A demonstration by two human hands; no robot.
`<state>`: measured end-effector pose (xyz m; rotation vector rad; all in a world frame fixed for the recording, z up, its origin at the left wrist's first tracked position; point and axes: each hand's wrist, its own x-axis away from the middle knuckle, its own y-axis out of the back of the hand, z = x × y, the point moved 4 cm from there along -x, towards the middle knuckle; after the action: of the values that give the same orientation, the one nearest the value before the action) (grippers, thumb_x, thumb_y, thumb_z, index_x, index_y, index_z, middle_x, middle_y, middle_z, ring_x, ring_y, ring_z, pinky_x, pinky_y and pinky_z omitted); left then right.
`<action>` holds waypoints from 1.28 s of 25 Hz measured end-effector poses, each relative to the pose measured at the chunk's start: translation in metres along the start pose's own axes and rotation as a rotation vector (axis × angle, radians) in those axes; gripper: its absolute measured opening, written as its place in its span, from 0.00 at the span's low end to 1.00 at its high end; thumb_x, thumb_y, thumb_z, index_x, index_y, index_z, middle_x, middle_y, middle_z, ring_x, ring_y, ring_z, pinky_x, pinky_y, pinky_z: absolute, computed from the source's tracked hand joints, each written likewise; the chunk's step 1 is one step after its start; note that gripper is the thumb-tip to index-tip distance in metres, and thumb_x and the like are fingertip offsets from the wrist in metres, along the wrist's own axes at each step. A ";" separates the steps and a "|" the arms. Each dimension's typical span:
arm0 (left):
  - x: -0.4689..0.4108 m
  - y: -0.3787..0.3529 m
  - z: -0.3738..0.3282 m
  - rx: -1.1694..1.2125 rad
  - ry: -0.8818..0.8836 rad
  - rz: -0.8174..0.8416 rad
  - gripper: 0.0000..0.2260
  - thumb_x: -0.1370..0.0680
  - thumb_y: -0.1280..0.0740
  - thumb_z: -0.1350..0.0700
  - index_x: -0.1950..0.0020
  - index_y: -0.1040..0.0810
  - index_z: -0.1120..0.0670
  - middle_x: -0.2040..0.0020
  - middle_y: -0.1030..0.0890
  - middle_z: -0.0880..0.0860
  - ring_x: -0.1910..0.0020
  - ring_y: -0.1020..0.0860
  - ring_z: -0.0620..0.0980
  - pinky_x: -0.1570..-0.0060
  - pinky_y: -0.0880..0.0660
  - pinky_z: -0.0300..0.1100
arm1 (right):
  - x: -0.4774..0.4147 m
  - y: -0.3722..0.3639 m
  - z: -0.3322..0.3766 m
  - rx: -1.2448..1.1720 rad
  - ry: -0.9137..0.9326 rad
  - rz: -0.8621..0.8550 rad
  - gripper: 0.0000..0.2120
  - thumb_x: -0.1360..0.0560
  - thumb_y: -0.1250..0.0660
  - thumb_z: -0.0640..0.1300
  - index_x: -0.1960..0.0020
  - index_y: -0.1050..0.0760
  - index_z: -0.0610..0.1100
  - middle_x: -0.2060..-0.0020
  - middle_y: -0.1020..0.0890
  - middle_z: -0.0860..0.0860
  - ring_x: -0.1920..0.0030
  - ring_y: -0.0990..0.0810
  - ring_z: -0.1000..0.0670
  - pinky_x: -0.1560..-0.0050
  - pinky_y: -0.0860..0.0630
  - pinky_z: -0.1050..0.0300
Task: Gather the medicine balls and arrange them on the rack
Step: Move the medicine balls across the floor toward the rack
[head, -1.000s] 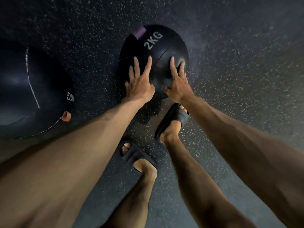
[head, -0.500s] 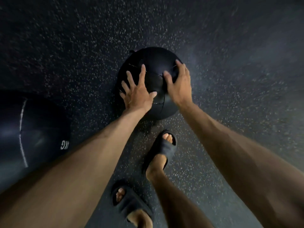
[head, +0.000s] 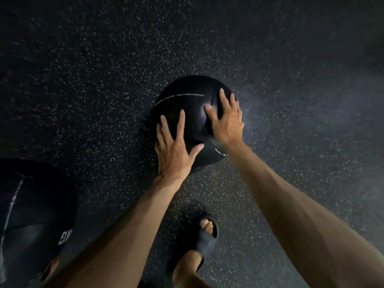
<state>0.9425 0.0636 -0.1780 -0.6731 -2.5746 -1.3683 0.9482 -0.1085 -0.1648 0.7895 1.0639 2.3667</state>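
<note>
Floor (head: 291, 59) of dark speckled rubber fills the view, and no rack shows. Large medicine ball (head: 31, 225) sits at the near left, closer to the corner than a second ago. Small medicine ball (head: 187, 113) lies on the floor at centre. Its 2KG mark has turned out of sight and a white seam now faces up, so it is likely being rolled, not yet lifted. Left hand (head: 174, 154) and right hand (head: 226, 121) press on it with spread, uncurled fingers. Count: two balls, two hands, one sandal (head: 204, 240).
</note>
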 end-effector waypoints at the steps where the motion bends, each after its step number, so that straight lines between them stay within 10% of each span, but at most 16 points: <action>1: -0.010 0.003 -0.002 0.014 0.046 0.019 0.44 0.24 0.31 0.38 0.20 0.60 0.37 0.18 0.57 0.59 0.20 0.51 0.62 0.29 0.39 0.64 | -0.016 0.004 0.011 -0.070 0.003 -0.016 0.32 0.20 0.37 0.60 0.20 0.42 0.53 0.20 0.43 0.47 0.20 0.46 0.46 0.22 0.46 0.38; 8: -0.123 0.045 -0.028 0.155 0.375 0.056 0.40 0.26 0.31 0.36 0.20 0.50 0.37 0.19 0.48 0.56 0.23 0.44 0.61 0.32 0.34 0.63 | -0.007 0.002 0.004 -0.192 0.073 -0.051 0.33 0.20 0.34 0.55 0.20 0.43 0.52 0.19 0.46 0.47 0.20 0.47 0.46 0.23 0.41 0.42; 18: -0.198 0.059 -0.050 -0.047 0.006 0.102 0.48 0.26 0.30 0.37 0.19 0.62 0.41 0.19 0.59 0.61 0.20 0.55 0.63 0.28 0.42 0.66 | -0.187 0.025 0.070 -0.092 -0.149 -0.008 0.34 0.21 0.38 0.62 0.20 0.42 0.51 0.21 0.38 0.45 0.22 0.41 0.43 0.24 0.42 0.38; 22: -0.258 0.080 -0.040 0.053 0.170 0.168 0.46 0.25 0.30 0.38 0.20 0.61 0.36 0.18 0.59 0.55 0.20 0.55 0.62 0.29 0.40 0.67 | -0.210 0.022 0.103 -0.141 -0.043 -0.069 0.31 0.21 0.34 0.58 0.22 0.36 0.50 0.23 0.36 0.46 0.22 0.39 0.46 0.24 0.40 0.42; 27: -0.352 0.121 -0.040 0.125 0.371 0.125 0.33 0.22 0.37 0.36 0.20 0.47 0.38 0.21 0.42 0.58 0.25 0.40 0.62 0.31 0.36 0.63 | -0.200 0.006 0.108 -0.104 -0.029 0.086 0.40 0.23 0.34 0.63 0.19 0.53 0.61 0.18 0.55 0.51 0.19 0.54 0.43 0.23 0.47 0.36; 32: -0.368 0.126 -0.043 0.105 0.171 0.010 0.31 0.19 0.41 0.38 0.19 0.46 0.43 0.20 0.46 0.59 0.22 0.45 0.61 0.28 0.39 0.64 | -0.278 0.004 0.143 -0.058 -0.066 0.086 0.39 0.22 0.36 0.62 0.18 0.51 0.55 0.18 0.53 0.46 0.19 0.55 0.39 0.22 0.53 0.36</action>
<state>1.3234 -0.0267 -0.1811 -0.5264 -2.4837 -1.2200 1.2480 -0.1963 -0.1728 0.9025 0.9486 2.4127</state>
